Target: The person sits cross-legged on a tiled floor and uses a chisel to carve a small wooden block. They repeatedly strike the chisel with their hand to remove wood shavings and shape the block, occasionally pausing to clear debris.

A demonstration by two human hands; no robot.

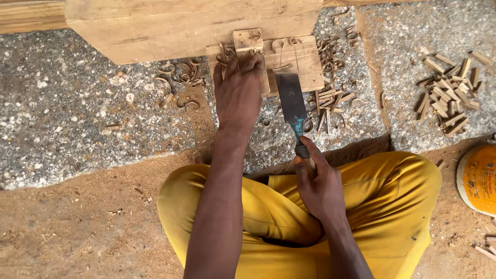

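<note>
My left hand (pixel 238 93) lies palm down on a small flat wooden board (pixel 299 59), fingers pressing against a little upright wood block (pixel 248 40) at its far edge. My right hand (pixel 318 183) grips the handle of a wide chisel (pixel 292 101). The chisel's dark blade rests flat on the board's near edge, just to the right of my left hand. A big rough timber beam (pixel 170 26) lies across the top, right behind the board.
Curled shavings (pixel 181 75) and small wood offcuts (pixel 448 95) litter the grey stone slab (pixel 77 119). My knees in yellow trousers (pixel 382 206) sit over sawdust-covered ground. A round orange lid (pixel 478 178) is at the right edge.
</note>
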